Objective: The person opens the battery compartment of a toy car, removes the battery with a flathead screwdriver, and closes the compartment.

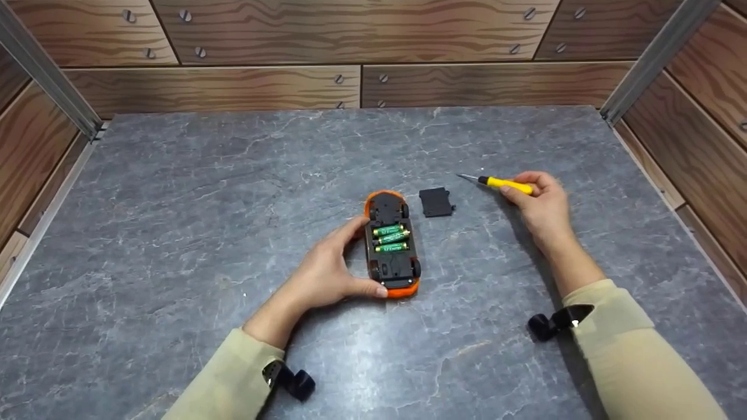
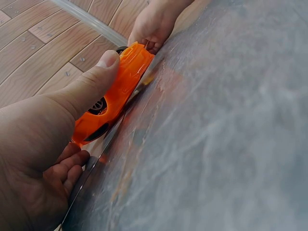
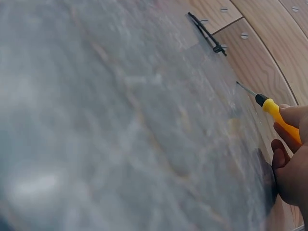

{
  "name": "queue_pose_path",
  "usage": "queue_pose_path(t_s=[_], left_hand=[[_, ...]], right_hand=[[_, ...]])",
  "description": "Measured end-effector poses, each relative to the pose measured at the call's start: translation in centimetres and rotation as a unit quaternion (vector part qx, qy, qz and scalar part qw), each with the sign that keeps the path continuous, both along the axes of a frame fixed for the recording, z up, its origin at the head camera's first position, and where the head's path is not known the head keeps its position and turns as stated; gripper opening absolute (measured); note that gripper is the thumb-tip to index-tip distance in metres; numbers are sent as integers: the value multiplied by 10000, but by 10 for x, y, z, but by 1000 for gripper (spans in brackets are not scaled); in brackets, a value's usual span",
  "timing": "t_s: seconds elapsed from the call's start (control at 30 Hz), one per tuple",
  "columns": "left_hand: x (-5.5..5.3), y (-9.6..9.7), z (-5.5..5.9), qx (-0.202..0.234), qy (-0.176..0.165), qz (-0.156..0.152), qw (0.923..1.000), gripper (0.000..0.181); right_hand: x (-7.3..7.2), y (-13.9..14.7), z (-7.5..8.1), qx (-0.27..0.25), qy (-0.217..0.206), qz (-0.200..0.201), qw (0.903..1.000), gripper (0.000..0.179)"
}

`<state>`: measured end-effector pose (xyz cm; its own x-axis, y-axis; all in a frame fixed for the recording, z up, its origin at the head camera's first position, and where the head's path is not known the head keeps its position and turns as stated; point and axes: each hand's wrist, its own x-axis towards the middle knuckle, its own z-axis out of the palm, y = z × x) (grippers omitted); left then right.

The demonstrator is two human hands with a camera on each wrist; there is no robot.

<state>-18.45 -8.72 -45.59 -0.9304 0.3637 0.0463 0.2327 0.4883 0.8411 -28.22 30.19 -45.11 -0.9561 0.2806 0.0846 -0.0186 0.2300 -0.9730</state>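
Left hand [image 1: 324,269], half-spread, gripped upturned car [image 1: 397,265], probably for steadiness; right hand [image 1: 546,211], fingers curled, held screwdriver [image 1: 502,184] at car's two o'clock.

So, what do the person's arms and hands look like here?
The left hand and right hand are bare. The left sleeve and right sleeve are long, plain and pale khaki, ending short of the hands. At each cuff sits a small black camera, left and right, with a rounded end. I see no cables or markings on the sleeves.
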Motion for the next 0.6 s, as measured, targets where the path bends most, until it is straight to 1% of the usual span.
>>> queue_pose_path(t_s=[0.17,0.33,0.47,0.6], left_hand=[[0,-1,0,67,84,-24,9999,128],[-1,-1,-1,65,92,-25,9999,128],[-1,0,0,42,53,-27,10000,129],[0,0,0,30,19,-29,10000,130]], right_hand=[[-1,-3,2,163,-8,254,9995,25],[-2,-2,4,603,-332,452,9966,27],[-3,0,5,919,-509,506,9932,31],[-3,1,5,977,-599,536,9920,36]])
